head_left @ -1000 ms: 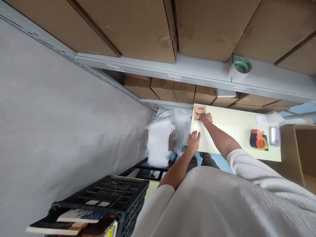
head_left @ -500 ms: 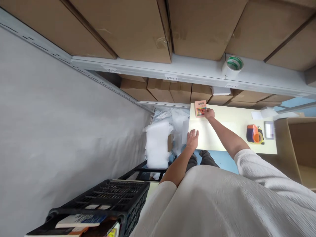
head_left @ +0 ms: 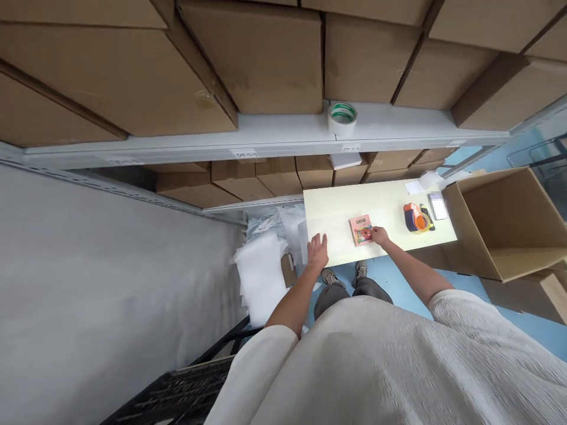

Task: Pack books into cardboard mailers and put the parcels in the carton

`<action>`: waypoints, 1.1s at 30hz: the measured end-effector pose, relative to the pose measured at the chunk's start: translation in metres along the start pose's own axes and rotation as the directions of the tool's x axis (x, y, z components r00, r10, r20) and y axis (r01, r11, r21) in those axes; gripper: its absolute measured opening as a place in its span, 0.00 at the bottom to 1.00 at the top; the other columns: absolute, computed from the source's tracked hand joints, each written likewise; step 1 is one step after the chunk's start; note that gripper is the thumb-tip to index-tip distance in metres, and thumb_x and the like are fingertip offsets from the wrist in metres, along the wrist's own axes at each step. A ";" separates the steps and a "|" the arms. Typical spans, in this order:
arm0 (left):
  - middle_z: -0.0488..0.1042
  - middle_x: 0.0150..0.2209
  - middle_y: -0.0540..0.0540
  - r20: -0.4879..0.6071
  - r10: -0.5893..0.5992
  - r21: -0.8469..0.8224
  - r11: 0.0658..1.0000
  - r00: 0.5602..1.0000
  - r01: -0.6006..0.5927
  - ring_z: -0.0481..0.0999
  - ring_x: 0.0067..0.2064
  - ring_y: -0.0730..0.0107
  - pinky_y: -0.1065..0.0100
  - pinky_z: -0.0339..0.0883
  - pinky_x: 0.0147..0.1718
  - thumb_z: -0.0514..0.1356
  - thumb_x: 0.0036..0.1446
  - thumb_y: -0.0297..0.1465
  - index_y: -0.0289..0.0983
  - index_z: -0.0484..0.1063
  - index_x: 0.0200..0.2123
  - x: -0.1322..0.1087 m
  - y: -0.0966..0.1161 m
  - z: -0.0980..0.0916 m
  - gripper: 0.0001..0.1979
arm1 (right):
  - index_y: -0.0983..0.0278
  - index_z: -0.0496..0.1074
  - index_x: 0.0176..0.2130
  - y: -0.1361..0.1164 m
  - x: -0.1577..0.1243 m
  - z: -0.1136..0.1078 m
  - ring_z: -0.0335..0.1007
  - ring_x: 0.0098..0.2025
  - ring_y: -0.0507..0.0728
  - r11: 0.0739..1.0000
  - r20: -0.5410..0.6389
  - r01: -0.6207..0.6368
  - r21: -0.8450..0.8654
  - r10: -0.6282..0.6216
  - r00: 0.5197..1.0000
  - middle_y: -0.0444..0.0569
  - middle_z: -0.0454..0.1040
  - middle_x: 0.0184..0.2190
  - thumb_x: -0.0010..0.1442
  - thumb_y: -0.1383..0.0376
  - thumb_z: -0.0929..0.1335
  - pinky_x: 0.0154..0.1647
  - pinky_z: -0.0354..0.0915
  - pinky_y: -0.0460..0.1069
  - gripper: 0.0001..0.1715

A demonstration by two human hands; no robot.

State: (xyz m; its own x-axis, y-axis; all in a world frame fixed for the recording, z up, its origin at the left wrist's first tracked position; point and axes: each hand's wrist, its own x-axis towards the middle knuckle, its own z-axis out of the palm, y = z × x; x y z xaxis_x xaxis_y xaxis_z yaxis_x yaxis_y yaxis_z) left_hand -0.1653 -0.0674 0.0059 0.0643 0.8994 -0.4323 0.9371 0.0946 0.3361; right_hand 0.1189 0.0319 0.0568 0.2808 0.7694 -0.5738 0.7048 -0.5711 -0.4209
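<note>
A small pink book with a colourful picture on its cover is at the middle of the pale yellow table. Its right edge is pinched between the fingers of my right hand. My left hand rests with fingers spread at the table's left end, apart from the book. To the right of the book are an orange and purple tape dispenser and a blurred-out flat item.
White foam sheets are piled left of the table. An open cardboard box stands at the right. Cartons fill the shelf ahead, with a tape roll on its ledge. A black crate is behind at left.
My right hand has brought the pink book from the table's far left corner nearer to me and toward the middle. My left hand stays at the left end. The view has turned right.
</note>
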 end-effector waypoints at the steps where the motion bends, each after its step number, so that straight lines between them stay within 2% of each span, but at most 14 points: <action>1: 0.56 0.78 0.28 0.002 -0.010 0.002 1.000 1.000 0.010 0.54 0.79 0.43 0.43 0.51 0.76 0.59 0.60 0.24 0.34 0.55 0.78 0.000 0.001 -0.001 0.43 | 0.62 0.79 0.36 0.003 0.001 0.000 0.79 0.40 0.59 1.000 0.020 -0.011 -0.007 0.011 1.000 0.47 0.82 0.32 0.64 0.57 0.72 0.44 0.73 0.51 0.10; 5: 0.56 0.78 0.27 -0.041 -0.047 0.017 0.999 0.998 0.048 0.55 0.79 0.41 0.43 0.52 0.76 0.58 0.61 0.24 0.34 0.59 0.77 0.000 0.021 -0.001 0.40 | 0.60 0.79 0.41 0.012 0.009 0.000 0.79 0.44 0.60 0.999 0.067 -0.051 0.003 0.051 0.996 0.47 0.83 0.36 0.65 0.59 0.71 0.48 0.72 0.50 0.08; 7: 0.56 0.79 0.29 -0.062 -0.017 0.017 1.000 0.998 0.018 0.56 0.79 0.41 0.43 0.54 0.75 0.58 0.63 0.26 0.34 0.60 0.77 0.002 0.042 0.003 0.39 | 0.59 0.78 0.45 0.018 0.014 -0.002 0.79 0.48 0.60 0.999 0.077 -0.048 0.015 0.047 0.996 0.48 0.84 0.42 0.65 0.62 0.70 0.51 0.71 0.51 0.10; 9: 0.57 0.79 0.31 -0.045 0.047 -0.001 0.999 0.998 -0.047 0.59 0.78 0.42 0.46 0.59 0.74 0.59 0.65 0.28 0.36 0.60 0.77 0.005 0.068 0.007 0.37 | 0.60 0.77 0.51 0.027 0.017 -0.005 0.78 0.52 0.59 0.999 0.071 -0.021 0.027 0.019 0.997 0.49 0.83 0.48 0.64 0.66 0.69 0.55 0.70 0.51 0.16; 13: 0.58 0.78 0.33 -0.008 0.099 -0.048 0.994 0.995 -0.100 0.65 0.74 0.44 0.50 0.65 0.70 0.59 0.68 0.30 0.39 0.58 0.77 0.019 0.119 0.014 0.36 | 0.61 0.73 0.59 0.046 0.023 -0.015 0.75 0.59 0.61 1.000 -0.021 0.002 -0.008 -0.002 1.000 0.53 0.78 0.55 0.64 0.67 0.67 0.62 0.69 0.53 0.24; 17: 0.54 0.79 0.33 0.011 0.075 -0.058 0.996 0.997 -0.074 0.68 0.71 0.44 0.51 0.69 0.65 0.60 0.67 0.31 0.40 0.56 0.78 0.033 0.149 0.019 0.38 | 0.61 0.69 0.62 0.057 0.034 -0.027 0.69 0.66 0.66 0.995 -0.101 -0.092 -0.050 0.086 0.991 0.58 0.71 0.62 0.64 0.64 0.70 0.67 0.66 0.59 0.28; 20: 0.53 0.79 0.33 0.017 0.032 -0.046 0.998 0.999 -0.031 0.68 0.69 0.43 0.50 0.70 0.63 0.63 0.66 0.31 0.42 0.56 0.77 0.041 0.157 0.025 0.39 | 0.61 0.70 0.59 0.059 0.044 -0.033 0.67 0.68 0.68 0.988 -0.080 -0.150 -0.039 0.146 0.986 0.61 0.68 0.65 0.65 0.61 0.71 0.67 0.65 0.60 0.25; 23: 0.55 0.78 0.35 -0.003 0.007 -0.031 0.999 1.000 -0.007 0.68 0.68 0.42 0.48 0.70 0.63 0.63 0.65 0.30 0.46 0.57 0.76 0.044 0.159 0.029 0.38 | 0.59 0.71 0.52 0.060 0.053 -0.036 0.68 0.67 0.68 0.985 -0.052 -0.171 -0.016 0.170 0.984 0.59 0.68 0.63 0.63 0.58 0.74 0.66 0.67 0.59 0.20; 26: 0.56 0.77 0.36 -0.020 0.010 -0.016 1.000 1.000 -0.011 0.69 0.67 0.43 0.48 0.70 0.63 0.61 0.66 0.29 0.47 0.58 0.76 0.046 0.158 0.030 0.37 | 0.57 0.69 0.48 0.062 0.058 -0.038 0.74 0.60 0.64 0.984 -0.018 -0.173 0.034 0.173 0.985 0.53 0.73 0.56 0.62 0.58 0.75 0.61 0.69 0.55 0.18; 30: 0.57 0.76 0.36 -0.022 0.023 -0.003 1.000 0.999 -0.023 0.68 0.66 0.45 0.49 0.70 0.63 0.61 0.67 0.28 0.45 0.59 0.75 0.048 0.158 0.028 0.35 | 0.56 0.66 0.52 0.064 0.059 -0.040 0.77 0.50 0.59 0.981 0.009 -0.169 0.092 0.169 0.986 0.45 0.77 0.47 0.61 0.58 0.74 0.57 0.69 0.53 0.23; 33: 0.58 0.75 0.36 -0.032 0.027 0.000 1.000 0.999 -0.027 0.68 0.66 0.45 0.50 0.70 0.62 0.61 0.68 0.29 0.44 0.60 0.74 0.049 0.159 0.028 0.34 | 0.57 0.68 0.51 0.062 0.056 -0.042 0.77 0.46 0.58 0.992 0.032 -0.089 0.086 0.087 0.996 0.43 0.78 0.42 0.59 0.60 0.73 0.52 0.69 0.50 0.20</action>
State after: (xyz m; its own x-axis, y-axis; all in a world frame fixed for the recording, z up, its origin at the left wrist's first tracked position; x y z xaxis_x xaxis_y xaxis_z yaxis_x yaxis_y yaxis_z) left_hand -0.0038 -0.0204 0.0151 0.0787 0.9147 -0.3963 0.9350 0.0702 0.3477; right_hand 0.2053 0.0518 0.0283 0.3199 0.7074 -0.6303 0.6180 -0.6600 -0.4271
